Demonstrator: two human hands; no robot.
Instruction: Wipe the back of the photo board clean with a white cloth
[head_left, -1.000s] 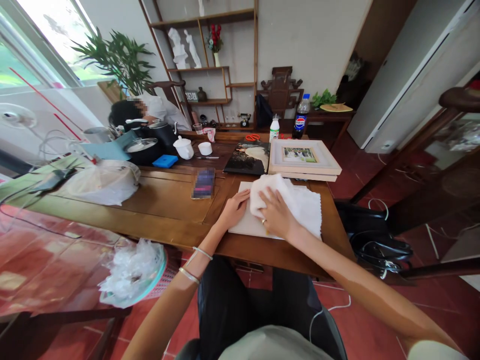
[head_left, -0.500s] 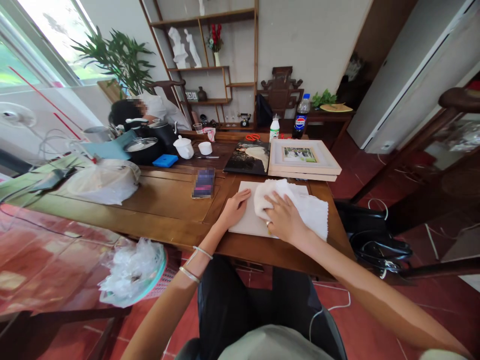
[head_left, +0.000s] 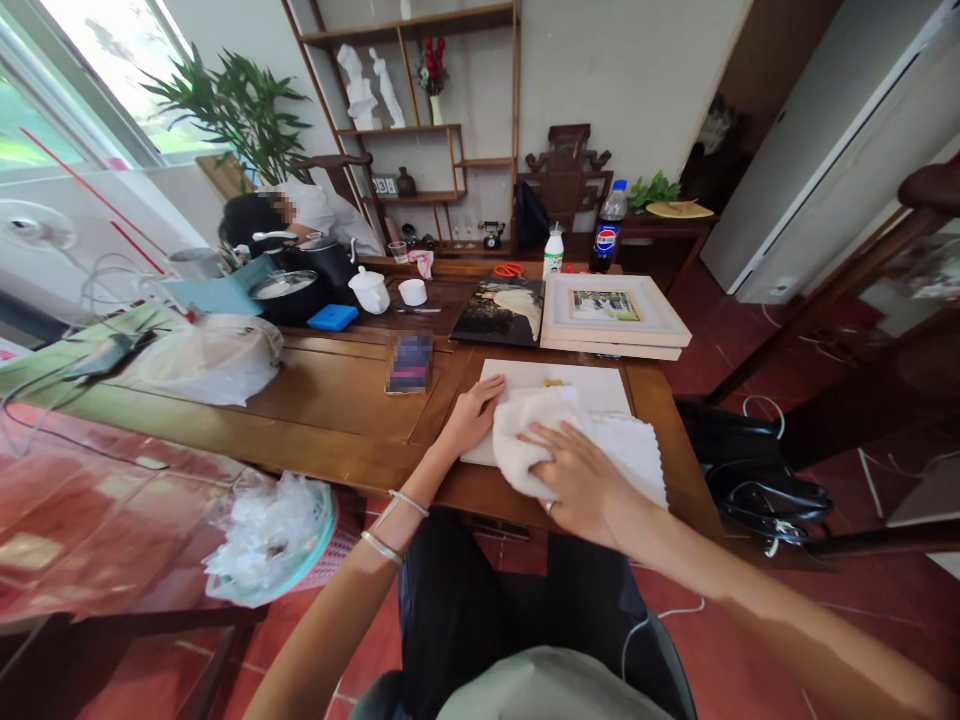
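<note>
A flat white board [head_left: 517, 374] lies at the table's front edge, with a small gold mark [head_left: 553, 382] near its middle. My left hand [head_left: 472, 415] rests flat on the board's left side, fingers stretched out and holding nothing. Under my right hand [head_left: 577, 475] is a bunched white cloth [head_left: 517, 440], gripped and pressed down over the board's near part. The cloth's loose end, with a scalloped edge, spreads to the right past the board. The cloth and hand hide much of the board's near edge.
Behind the board lie a dark photo print [head_left: 499, 310] and stacked white picture frames [head_left: 660, 320]. A phone [head_left: 409, 362] lies to the left. Farther back stand a cola bottle [head_left: 607, 230], a small white bottle [head_left: 553, 253] and a white teapot [head_left: 369, 290]. A person [head_left: 322, 215] sits beyond the table.
My right hand has moved the cloth toward me over the board, from its upper middle to its near edge, uncovering the gold mark. My left hand has stayed in place.
</note>
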